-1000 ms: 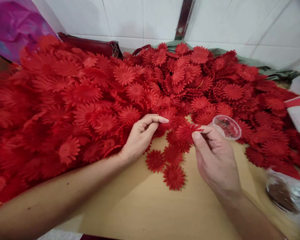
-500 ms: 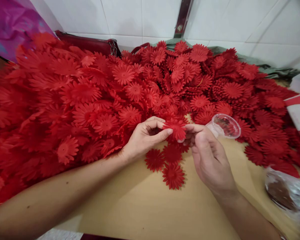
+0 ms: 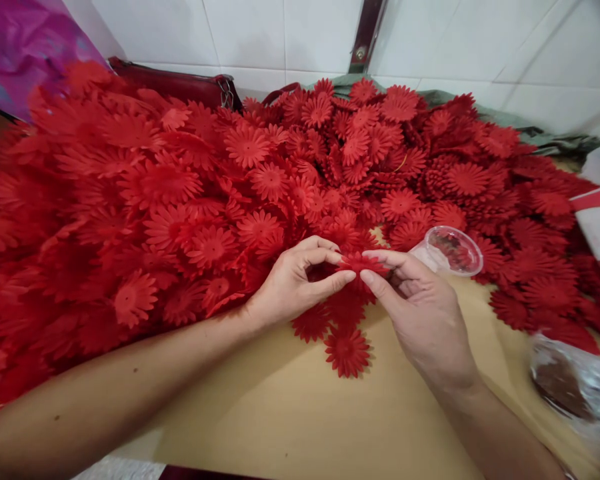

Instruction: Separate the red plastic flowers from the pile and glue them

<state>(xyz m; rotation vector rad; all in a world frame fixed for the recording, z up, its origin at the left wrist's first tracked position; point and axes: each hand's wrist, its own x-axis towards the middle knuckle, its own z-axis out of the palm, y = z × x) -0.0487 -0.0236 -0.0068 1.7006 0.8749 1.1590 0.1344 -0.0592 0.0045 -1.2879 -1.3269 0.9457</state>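
Between my two hands is a red artificial flower [image 3: 363, 263] with narrow pointed petals. My left hand [image 3: 300, 277] pinches its left side between thumb and fingers. My right hand [image 3: 420, 300] closes on its right edge, thumb in front and fingers behind. Whether it is one layer or several stacked layers, I cannot tell. Just below, a few loose red flowers lie on the tan tabletop [image 3: 280, 413]; the nearest one [image 3: 347, 351] is flat and face up, the others partly covered by my hands.
A large heap of red flower pieces [image 3: 210, 247] spreads across the back and left. Beside my right hand stands a clear plastic cup [image 3: 454, 251]. A clear bag with something brown [image 3: 560, 383] lies at the right. A dark red purse [image 3: 180, 87] rests against the tiled wall [image 3: 320, 33].
My right thumb has come forward onto the flower, so both hands now pinch it. The flower has shifted slightly right and turned flatter. The loose flowers stay in place.
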